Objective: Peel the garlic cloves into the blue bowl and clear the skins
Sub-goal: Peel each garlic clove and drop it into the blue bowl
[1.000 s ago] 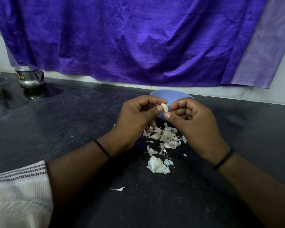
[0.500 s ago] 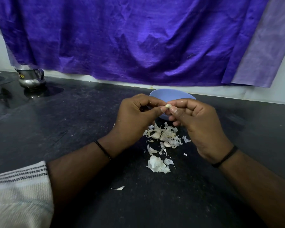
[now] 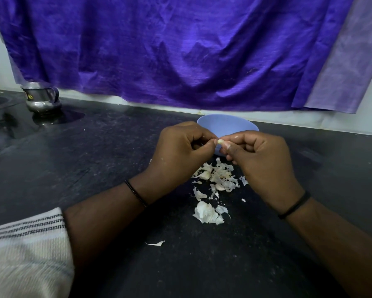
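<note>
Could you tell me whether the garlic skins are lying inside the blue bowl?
No, the garlic skins lie on the counter in front of the blue bowl.

Countertop [image 3: 94, 158]: dark stone look, speckled, scuffed, faint sheen.
Blue bowl [image 3: 228, 125]: smooth, matt, plastic look.
Garlic skins [image 3: 208, 212]: thin, papery, dry, white.
Jug [image 3: 41, 97]: polished metal, glossy, reflective.
Curtain [image 3: 170, 50]: purple woven cloth, creased, slight sheen.
Sleeve [image 3: 26, 244]: coarse woven cloth, matt.
</note>
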Motion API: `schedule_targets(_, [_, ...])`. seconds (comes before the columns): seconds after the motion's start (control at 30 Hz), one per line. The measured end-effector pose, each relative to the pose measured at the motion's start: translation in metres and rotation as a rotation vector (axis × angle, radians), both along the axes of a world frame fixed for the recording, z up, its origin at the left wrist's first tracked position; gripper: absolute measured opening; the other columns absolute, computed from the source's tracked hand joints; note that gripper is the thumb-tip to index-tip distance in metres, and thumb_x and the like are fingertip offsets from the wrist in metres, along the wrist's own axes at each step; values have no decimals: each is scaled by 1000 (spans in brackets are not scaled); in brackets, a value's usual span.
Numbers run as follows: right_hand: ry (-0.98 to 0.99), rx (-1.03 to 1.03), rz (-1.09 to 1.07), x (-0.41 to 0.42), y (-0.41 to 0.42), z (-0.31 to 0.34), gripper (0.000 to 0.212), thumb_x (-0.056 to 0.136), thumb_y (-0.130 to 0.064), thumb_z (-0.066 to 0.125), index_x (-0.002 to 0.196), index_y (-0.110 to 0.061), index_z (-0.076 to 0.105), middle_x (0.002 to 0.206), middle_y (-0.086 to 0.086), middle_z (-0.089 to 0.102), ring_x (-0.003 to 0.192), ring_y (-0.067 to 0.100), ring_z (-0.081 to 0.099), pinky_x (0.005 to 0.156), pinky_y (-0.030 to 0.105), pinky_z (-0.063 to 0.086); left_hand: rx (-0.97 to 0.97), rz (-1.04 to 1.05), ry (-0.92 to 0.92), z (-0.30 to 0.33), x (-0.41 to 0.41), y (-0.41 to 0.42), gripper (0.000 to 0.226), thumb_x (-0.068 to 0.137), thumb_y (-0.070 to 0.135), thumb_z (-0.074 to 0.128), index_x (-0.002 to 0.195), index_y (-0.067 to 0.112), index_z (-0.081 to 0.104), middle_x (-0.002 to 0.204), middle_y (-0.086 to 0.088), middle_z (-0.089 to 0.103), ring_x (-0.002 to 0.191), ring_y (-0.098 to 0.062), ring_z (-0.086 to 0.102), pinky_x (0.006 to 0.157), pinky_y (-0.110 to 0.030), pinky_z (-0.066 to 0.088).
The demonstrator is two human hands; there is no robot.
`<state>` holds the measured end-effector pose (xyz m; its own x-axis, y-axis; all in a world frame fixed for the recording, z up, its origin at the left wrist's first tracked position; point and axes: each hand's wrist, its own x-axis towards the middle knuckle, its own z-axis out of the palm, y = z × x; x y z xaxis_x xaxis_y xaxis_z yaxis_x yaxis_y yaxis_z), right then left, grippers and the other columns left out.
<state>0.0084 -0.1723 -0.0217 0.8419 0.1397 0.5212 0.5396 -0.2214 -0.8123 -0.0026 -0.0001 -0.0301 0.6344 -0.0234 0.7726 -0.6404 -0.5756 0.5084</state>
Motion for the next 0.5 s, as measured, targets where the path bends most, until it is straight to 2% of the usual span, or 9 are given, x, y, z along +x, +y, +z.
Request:
schedule_targets(0.13, [6, -8, -15, 2, 0, -2, 6, 86, -12, 74, 89, -15, 78, 72, -3, 75, 62, 6, 67, 61, 17, 53, -125, -9, 43, -4, -2, -7, 9, 83, 19, 71, 82, 14, 79, 73, 4, 70, 62, -11, 65, 57, -35, 55])
schedule_targets(0.27, [22, 28, 2, 2, 1, -2, 7, 86, -9, 74, 90, -12, 78, 74, -1, 76, 63, 6, 68, 62, 16, 52, -200, -10, 74, -6, -4, -12, 7, 84, 16, 72, 79, 16, 77, 69, 7, 70, 58, -8, 66, 57, -32, 55])
schedule_targets(0.37, [31, 56, 29, 1, 1, -1, 9, 87, -6, 72, 91, -12, 78, 75, 0, 76, 64, 5, 68, 62, 15, 51, -267, -8, 133, -7, -2, -15, 11, 87, 4, 70, 80, 8, 77, 68, 5, 71, 53, -10, 67, 55, -31, 57])
schedule_targets(0.5, [54, 74, 63, 1, 1, 0, 13, 88, -6, 70, 89, -17, 77, 75, 2, 75, 66, 8, 66, 61, 17, 52, -351, -86, 229, -5, -1, -14, 7, 90, 4, 67, 86, 3, 73, 70, -6, 72, 54, -15, 68, 53, -33, 57])
